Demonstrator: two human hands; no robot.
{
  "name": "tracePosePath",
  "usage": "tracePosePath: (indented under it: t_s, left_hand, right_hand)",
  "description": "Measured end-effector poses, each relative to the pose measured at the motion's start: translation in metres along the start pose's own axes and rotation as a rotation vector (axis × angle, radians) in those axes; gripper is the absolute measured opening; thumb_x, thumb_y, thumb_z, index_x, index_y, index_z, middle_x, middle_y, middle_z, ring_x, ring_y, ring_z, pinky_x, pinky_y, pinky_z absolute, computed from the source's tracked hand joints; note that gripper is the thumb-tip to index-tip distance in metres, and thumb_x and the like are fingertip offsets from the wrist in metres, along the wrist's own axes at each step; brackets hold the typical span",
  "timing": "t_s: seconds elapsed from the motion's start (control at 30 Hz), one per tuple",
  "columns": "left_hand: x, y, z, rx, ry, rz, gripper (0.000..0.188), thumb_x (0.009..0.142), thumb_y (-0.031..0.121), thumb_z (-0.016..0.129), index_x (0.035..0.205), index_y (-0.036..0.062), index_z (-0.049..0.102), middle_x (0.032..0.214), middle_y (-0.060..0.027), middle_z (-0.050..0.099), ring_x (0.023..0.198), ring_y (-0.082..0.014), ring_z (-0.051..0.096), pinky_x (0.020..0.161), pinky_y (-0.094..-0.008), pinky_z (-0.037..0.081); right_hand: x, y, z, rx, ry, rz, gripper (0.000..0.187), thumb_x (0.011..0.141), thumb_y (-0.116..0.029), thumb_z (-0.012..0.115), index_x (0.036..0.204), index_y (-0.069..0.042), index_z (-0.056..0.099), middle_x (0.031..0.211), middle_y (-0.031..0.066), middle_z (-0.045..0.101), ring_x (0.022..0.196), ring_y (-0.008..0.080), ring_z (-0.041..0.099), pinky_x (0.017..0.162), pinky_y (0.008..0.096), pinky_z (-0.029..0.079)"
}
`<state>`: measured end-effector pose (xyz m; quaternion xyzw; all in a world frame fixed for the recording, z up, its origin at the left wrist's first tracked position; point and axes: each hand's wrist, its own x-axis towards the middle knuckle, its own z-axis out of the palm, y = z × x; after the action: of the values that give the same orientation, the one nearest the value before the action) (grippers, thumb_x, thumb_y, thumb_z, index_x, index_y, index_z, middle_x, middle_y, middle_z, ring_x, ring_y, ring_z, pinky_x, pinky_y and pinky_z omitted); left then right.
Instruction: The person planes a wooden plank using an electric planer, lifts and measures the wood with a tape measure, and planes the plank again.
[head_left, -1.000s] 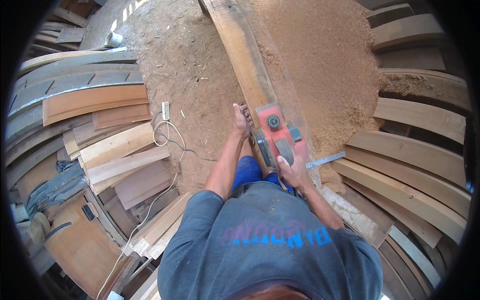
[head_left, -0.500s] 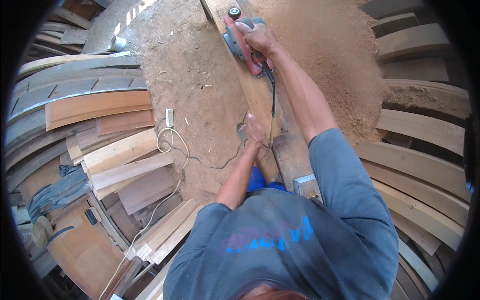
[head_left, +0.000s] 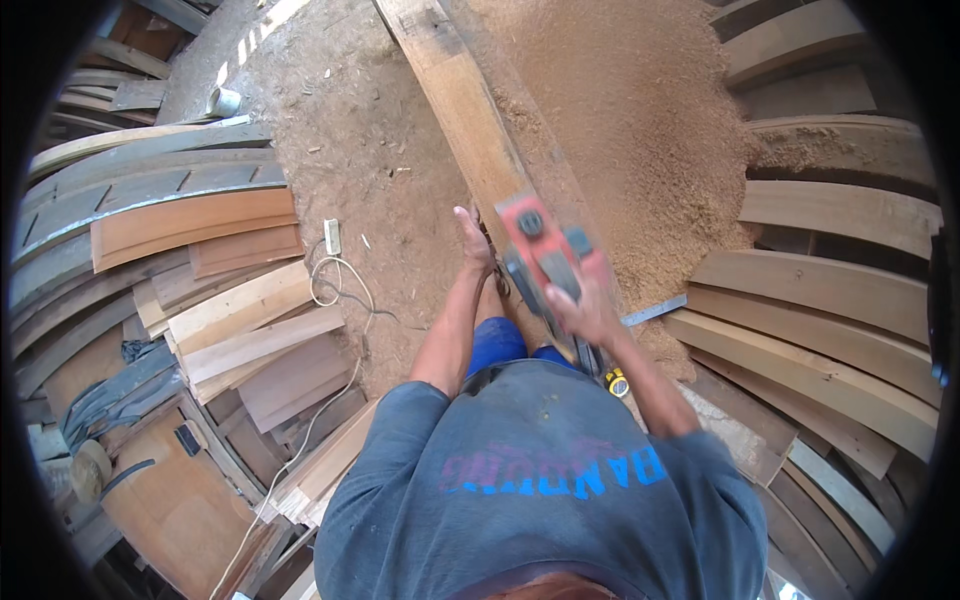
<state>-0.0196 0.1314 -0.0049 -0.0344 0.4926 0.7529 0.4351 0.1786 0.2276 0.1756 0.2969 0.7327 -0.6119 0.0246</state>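
Note:
My right hand (head_left: pixel 590 312) is wrapped round the rear handle of a red and grey electric hand planer (head_left: pixel 553 245). The planer sits over the near part of a long wooden board (head_left: pixel 470 120), close to my body, and looks slightly blurred. Beside the board's left edge is my left hand (head_left: pixel 474 242), its thumb stretched out and its other fingers partly hidden; it seems to hold nothing. Whether it touches the board, I cannot tell.
Sawdust (head_left: pixel 640 150) lies thick right of the board. Stacked planks (head_left: pixel 820 280) line the right side; more boards (head_left: pixel 250 300) lie left. A white cord (head_left: pixel 350 375) crosses the floor by a socket block (head_left: pixel 332 236). A yellow tape measure (head_left: pixel 617 383) and metal ruler (head_left: pixel 655 309) lie near my right arm.
My right hand has drawn the planer back from the board's far part toward my body. My left hand has shifted slightly left and away from me. The ruler and tape measure now show.

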Motion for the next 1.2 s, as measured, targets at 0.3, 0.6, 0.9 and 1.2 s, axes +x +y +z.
tracePosePath:
  t_s: [0.3,0.6,0.9,1.2]
  left_hand:
    - [0.008,-0.021,-0.037,-0.199,-0.115,0.043,0.091,0.102,0.073,0.013,0.158,0.0038,0.029,0.154,-0.0141,0.046,0.141,-0.0281,0.045,0.120,-0.0404,0.032]
    - [-0.021,-0.009,0.011,0.598,0.178,0.173,0.082,0.105,0.061,0.014,0.156,-0.0015,0.030,0.155,-0.0209,0.042,0.144,-0.0331,0.040,0.121,-0.0408,0.029]
    - [-0.022,-0.011,0.020,0.790,0.248,0.149,0.072,0.109,0.047,0.015,0.153,-0.0074,0.031,0.155,-0.0285,0.038,0.146,-0.0388,0.035,0.122,-0.0414,0.026]
    - [-0.002,-0.012,0.004,0.581,0.254,0.208,0.074,0.109,0.050,0.014,0.148,-0.0071,0.041,0.149,-0.0250,0.046,0.140,-0.0364,0.042,0.118,-0.0404,0.031]
  right_hand:
    - [0.087,-0.030,0.028,0.060,0.152,-0.135,0.075,0.094,-0.041,0.065,0.146,0.009,0.043,0.108,0.0302,0.068,0.104,0.0421,0.068,0.091,0.0449,0.052]
    - [0.345,-0.130,-0.007,-0.241,0.222,-0.215,0.052,0.099,-0.047,0.056,0.104,0.002,0.070,0.085,0.0232,0.071,0.073,0.0331,0.069,0.064,0.0448,0.055]
    - [0.477,-0.194,-0.045,0.020,0.143,-0.092,0.058,0.097,-0.057,0.061,0.084,-0.001,0.070,0.071,0.0059,0.066,0.064,0.0166,0.064,0.055,0.0331,0.050]
    - [0.327,-0.151,-0.025,-0.107,0.130,-0.120,0.052,0.097,-0.054,0.063,0.094,-0.002,0.070,0.071,0.0051,0.064,0.062,0.0125,0.061,0.057,0.0314,0.049]
